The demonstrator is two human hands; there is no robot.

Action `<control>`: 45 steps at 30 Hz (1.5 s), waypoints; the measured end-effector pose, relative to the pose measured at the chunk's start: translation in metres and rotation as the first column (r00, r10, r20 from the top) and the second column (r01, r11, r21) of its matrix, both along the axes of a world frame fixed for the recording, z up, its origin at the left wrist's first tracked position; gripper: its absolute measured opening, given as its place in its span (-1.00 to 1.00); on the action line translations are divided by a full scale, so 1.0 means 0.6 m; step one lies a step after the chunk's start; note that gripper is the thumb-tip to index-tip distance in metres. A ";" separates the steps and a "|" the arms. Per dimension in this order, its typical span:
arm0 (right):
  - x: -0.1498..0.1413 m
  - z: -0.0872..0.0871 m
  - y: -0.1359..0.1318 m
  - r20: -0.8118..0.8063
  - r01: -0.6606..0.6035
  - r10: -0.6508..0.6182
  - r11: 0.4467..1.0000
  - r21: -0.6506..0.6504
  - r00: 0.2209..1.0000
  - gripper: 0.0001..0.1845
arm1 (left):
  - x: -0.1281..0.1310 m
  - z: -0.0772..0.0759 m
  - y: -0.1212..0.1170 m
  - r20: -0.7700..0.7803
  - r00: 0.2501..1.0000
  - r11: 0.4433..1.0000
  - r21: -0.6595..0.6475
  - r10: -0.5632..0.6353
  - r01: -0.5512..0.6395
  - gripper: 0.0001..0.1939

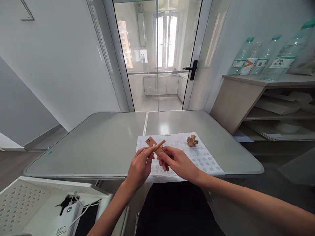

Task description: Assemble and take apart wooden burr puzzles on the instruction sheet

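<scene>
My left hand (140, 164) is closed, its thumb and fingers pinching a slim wooden stick (160, 143) that points up to the right. Beneath and across the stick lies a flat wooden piece (150, 141) with a black mark and a pale round spot. My right hand (176, 161) grips the lower end of that flat piece, thumb on top and fingers curled under. The two pieces cross and seem to touch; whether they are joined I cannot tell. Below the hands, a bit of wood shows, mostly hidden. An interlocking wooden burr puzzle (191, 141) rests on the printed sheet (205, 160).
The sheet lies on a grey folding table (110, 141). At lower left, a white basket (27, 200) holds a power bank (67, 218), keys and a cable. Plastic bottles (242, 55) stand on a shelf unit (228, 101) at right. A glass door (157, 59) is behind the table.
</scene>
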State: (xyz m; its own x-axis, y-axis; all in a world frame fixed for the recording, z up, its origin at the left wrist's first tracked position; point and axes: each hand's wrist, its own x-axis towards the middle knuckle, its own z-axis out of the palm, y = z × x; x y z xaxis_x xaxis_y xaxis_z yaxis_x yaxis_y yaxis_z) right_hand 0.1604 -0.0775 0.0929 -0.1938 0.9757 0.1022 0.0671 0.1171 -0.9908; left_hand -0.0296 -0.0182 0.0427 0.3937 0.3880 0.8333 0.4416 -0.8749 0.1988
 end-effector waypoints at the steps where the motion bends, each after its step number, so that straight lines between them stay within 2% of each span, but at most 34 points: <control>1: 0.000 -0.001 0.001 -0.003 -0.007 0.007 1.000 -0.009 1.000 -0.41 | -0.001 0.000 0.000 -0.003 1.000 1.000 -0.013 -0.005 0.005 -0.58; 6: 0.002 -0.002 0.003 0.000 -0.017 0.017 1.000 -0.027 1.000 -0.47 | -0.003 0.002 -0.001 -0.001 1.000 0.998 -0.056 -0.008 0.008 -0.61; 12: 0.001 0.005 -0.001 0.054 -0.006 0.009 0.999 -0.049 0.998 -0.53 | -0.005 -0.001 -0.002 -0.008 1.000 0.999 -0.048 -0.007 0.006 -0.62; 18: -0.001 0.009 -0.003 0.033 -0.010 0.012 0.998 -0.063 0.999 -0.52 | -0.006 -0.005 -0.001 -0.016 1.000 1.000 -0.026 0.005 -0.005 -0.60; 24: -0.006 0.000 0.009 0.058 0.007 -0.006 1.000 -0.020 0.998 -0.51 | 0.001 -0.009 -0.008 0.006 1.000 1.000 -0.007 0.003 -0.003 -0.56; 29: -0.006 -0.001 0.014 0.009 0.013 -0.013 1.000 -0.015 1.000 -0.47 | 0.011 -0.003 -0.005 0.026 0.999 0.999 0.009 0.045 -0.046 -0.56; 33: -0.004 -0.003 0.009 0.017 0.032 -0.032 0.999 0.010 0.999 -0.47 | 0.013 0.001 -0.002 -0.025 0.999 0.999 0.030 0.024 -0.024 -0.54; 37: -0.002 -0.007 0.007 0.062 0.047 -0.050 0.998 0.044 0.997 -0.48 | 0.013 0.002 -0.005 -0.083 0.996 0.999 -0.043 0.011 -0.015 -0.56; 41: 0.008 -0.003 0.017 0.124 -0.021 0.013 0.998 0.061 0.992 -0.56 | 0.014 0.004 -0.009 0.003 0.997 0.985 -0.156 0.077 -0.075 -0.67; 44: 0.028 -0.017 0.034 0.274 -0.054 0.014 0.989 0.141 0.962 -0.60 | 0.010 0.003 -0.007 0.092 0.984 0.928 -0.358 0.149 -0.107 -0.71; 45: 0.035 -0.029 0.041 0.360 -0.038 -0.031 0.983 0.182 0.932 -0.63 | 0.007 0.000 -0.005 0.108 0.980 0.895 -0.432 0.168 -0.106 -0.70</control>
State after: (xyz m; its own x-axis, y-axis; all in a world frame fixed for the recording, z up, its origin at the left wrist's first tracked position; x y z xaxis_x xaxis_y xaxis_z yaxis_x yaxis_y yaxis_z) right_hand 0.1817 -0.0529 0.0756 -0.2543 0.9459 0.2013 0.4143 0.2946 -0.8611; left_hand -0.0255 -0.0214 0.0428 0.2036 0.7572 0.6206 0.4919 -0.6272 0.6039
